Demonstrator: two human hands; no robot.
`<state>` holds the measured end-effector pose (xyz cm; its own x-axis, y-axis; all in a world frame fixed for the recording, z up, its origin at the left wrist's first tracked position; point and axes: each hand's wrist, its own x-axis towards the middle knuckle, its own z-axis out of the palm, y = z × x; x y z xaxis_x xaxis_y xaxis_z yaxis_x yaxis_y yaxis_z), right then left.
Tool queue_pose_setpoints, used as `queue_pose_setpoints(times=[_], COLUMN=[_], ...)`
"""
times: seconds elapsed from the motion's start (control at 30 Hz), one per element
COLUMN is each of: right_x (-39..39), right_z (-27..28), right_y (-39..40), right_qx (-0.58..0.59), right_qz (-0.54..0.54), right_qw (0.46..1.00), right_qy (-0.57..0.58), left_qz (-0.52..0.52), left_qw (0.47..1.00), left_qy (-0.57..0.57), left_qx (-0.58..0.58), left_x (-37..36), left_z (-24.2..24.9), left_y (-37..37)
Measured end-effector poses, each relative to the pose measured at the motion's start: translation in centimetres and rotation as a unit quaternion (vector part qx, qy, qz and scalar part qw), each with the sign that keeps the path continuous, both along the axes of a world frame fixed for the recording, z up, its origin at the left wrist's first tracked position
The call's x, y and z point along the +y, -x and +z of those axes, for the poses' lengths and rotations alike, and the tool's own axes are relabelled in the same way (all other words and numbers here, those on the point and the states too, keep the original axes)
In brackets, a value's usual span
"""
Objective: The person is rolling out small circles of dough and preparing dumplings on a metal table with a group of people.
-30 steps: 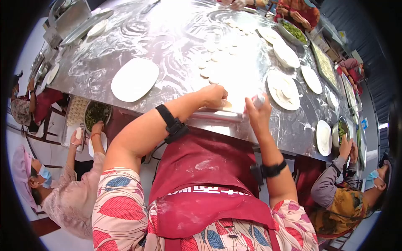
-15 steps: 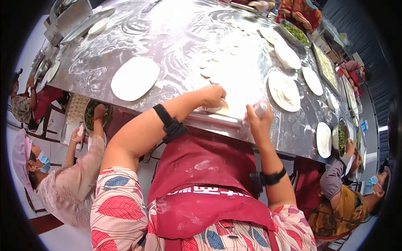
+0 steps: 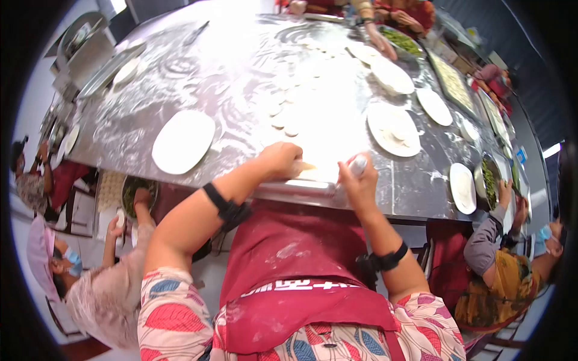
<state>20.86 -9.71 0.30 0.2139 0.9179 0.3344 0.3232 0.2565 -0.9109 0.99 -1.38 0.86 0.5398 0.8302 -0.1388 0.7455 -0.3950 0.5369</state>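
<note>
My left hand (image 3: 282, 160) is closed at the edge of a thin dough round (image 3: 310, 173) on the floured steel table (image 3: 241, 108). My right hand (image 3: 359, 182) grips a whitish cylindrical tool (image 3: 357, 165), seen end-on, just right of the dough. Its full shape is hidden by the fingers and glare. Small dough pieces (image 3: 291, 129) lie beyond my left hand. An empty white plate (image 3: 183, 142) is to the left, and a plate with stacked dough rounds (image 3: 394, 130) is to the right.
At the left a person in a pink cap (image 3: 47, 249) works over a bowl of green filling (image 3: 139, 195). Another person (image 3: 512, 271) is at the right by a second bowl (image 3: 489, 183). Across the table a person's hand (image 3: 380, 43) reaches over plates. A tray of dumplings (image 3: 451, 81) lies upper right.
The view has shifted, so the table's contents appear displaced. Both my hands remain close to the dough. Across the table, another person's hand has come in over the plates.
</note>
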Motion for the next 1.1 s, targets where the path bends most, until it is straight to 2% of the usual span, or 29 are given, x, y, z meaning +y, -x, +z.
queue_pose_setpoints(times=[0.03, 0.1, 0.27, 0.37, 0.43, 0.5, 0.53, 0.57, 0.63, 0.67, 0.7, 0.73, 0.8, 0.87, 0.97, 1.0, 1.1], right_x=[-1.4, -2.6, -2.4, -2.9, -2.7, -2.8, -2.8, -2.7, -2.5, -2.3, -2.3, -2.3, -2.2, -2.3, -2.3, -2.3, -2.1], right_z=[0.4, 0.3, -0.3, 0.2, -0.3, -0.2, -0.2, -0.2, -0.4, -0.3, -0.3, -0.3, -0.2, 0.1, 0.4, 0.4, -0.4], right_y=[0.3, 0.5, 0.0, -0.3, -0.5, -0.7, -0.7, -0.8, -0.8, -0.9, -1.0, -1.0, -0.8, -0.9, -0.7, -0.6, -0.5], right_qx=[0.045, 0.058, 0.032, 0.023, 0.015, 0.018, 0.022, 0.024, 0.026, 0.019, 0.021, 0.024, 0.024, 0.014, 0.021, 0.031, 0.043], right_qz=[0.009, 0.001, 0.012, 0.033, 0.041, 0.051, 0.054, 0.058, 0.066, 0.064, 0.063, 0.063, 0.062, 0.061, 0.056, 0.058, 0.056], right_qw=[0.999, 0.998, 0.999, 0.999, 0.999, 0.998, 0.998, 0.998, 0.997, 0.997, 0.997, 0.997, 0.997, 0.998, 0.998, 0.998, 0.997], right_qy=[-0.004, 0.018, 0.0, -0.016, -0.033, -0.017, 0.002, -0.005, -0.016, -0.035, -0.031, -0.028, -0.025, -0.021, -0.027, -0.02, -0.004], left_qz=[0.005, -0.022, -0.079, -0.116, -0.091, -0.017, -0.041, -0.006, 0.058, 0.036, 0.013, -0.01, -0.052, -0.057, -0.088, -0.106, -0.086], left_qw=[1.0, 0.999, 0.988, 0.982, 0.968, 0.928, 0.864, 0.826, 0.808, 0.901, 0.964, 0.994, 0.991, 0.984, 0.967, 0.951, 0.965], left_qy=[-0.012, -0.025, 0.1, 0.129, 0.187, 0.26, 0.334, 0.339, 0.345, 0.236, 0.119, -0.004, -0.121, -0.146, -0.195, -0.27, -0.177], left_qx=[-0.011, -0.037, -0.091, -0.078, -0.136, -0.267, -0.375, -0.451, -0.474, -0.362, -0.238, -0.104, 0.0, 0.083, 0.136, 0.107, 0.172], left_x=[-0.5, -0.3, 1.8, 4.0, 6.2, 7.7, 8.7, 8.9, 9.8, 10.3, 11.2, 11.8, 8.8, 6.4, 4.0, 3.4, 3.8], left_z=[0.2, -0.2, 0.9, 2.0, 2.0, 3.7, 4.6, 5.6, 5.9, 5.1, 3.4, 2.5, 2.1, 1.3, 0.1, 0.1, 1.2], left_y=[-0.1, 0.1, -0.5, -3.4, -6.7, -10.5, -12.0, -13.4, -14.0, -13.7, -12.6, -11.2, -7.5, -5.0, -2.7, -2.3, -2.1])
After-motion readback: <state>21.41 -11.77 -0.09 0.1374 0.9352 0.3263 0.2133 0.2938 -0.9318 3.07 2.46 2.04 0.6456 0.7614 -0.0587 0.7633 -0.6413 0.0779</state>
